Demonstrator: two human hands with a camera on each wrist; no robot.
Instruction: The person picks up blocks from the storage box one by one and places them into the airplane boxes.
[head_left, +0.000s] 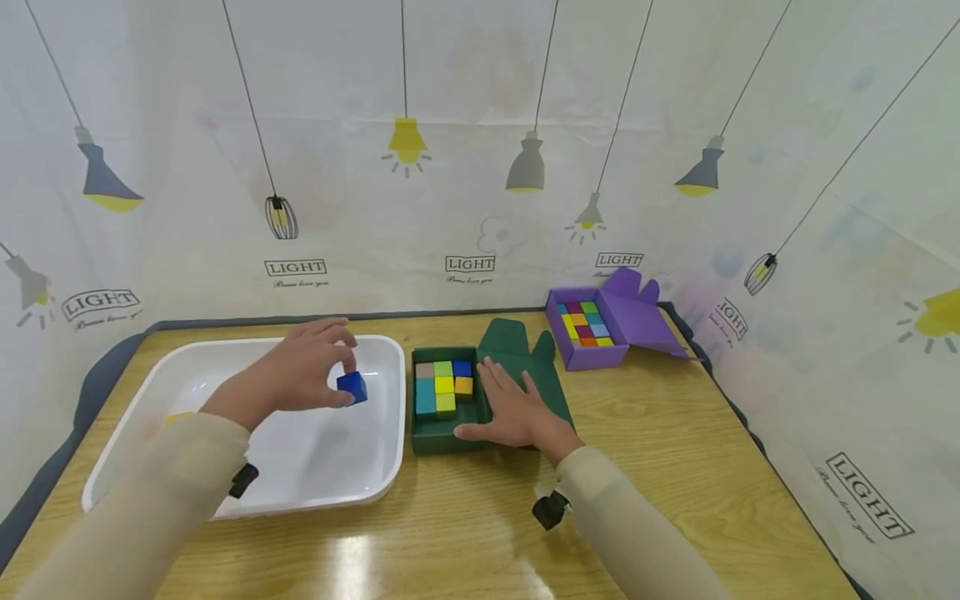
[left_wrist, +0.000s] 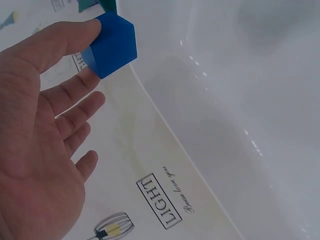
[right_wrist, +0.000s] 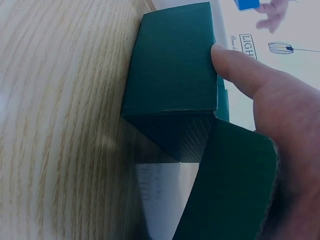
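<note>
Over the right part of a white tray (head_left: 315, 475), my left hand (head_left: 303, 367) pinches a blue cube (head_left: 352, 388) between thumb and index finger. The left wrist view shows that cube (left_wrist: 114, 46) at the fingertips, with the other fingers loosely bent. Beside the tray stands an open green box (head_left: 450, 443), partly filled with colored blocks (head_left: 444, 385). My right hand (head_left: 517, 414) rests with spread fingers at the box's right edge and its folded-back lid (head_left: 551, 379). In the right wrist view, the thumb (right_wrist: 240, 70) touches the box's top edge.
A purple box (head_left: 596, 358) of colored blocks stands open at the back right, its lid (head_left: 641, 321) folded out to the right. A yellow-orange block (head_left: 177, 417) lies in the tray's left part, partly behind my sleeve. A printed backdrop (head_left: 465, 208) borders the wooden table (head_left: 645, 450).
</note>
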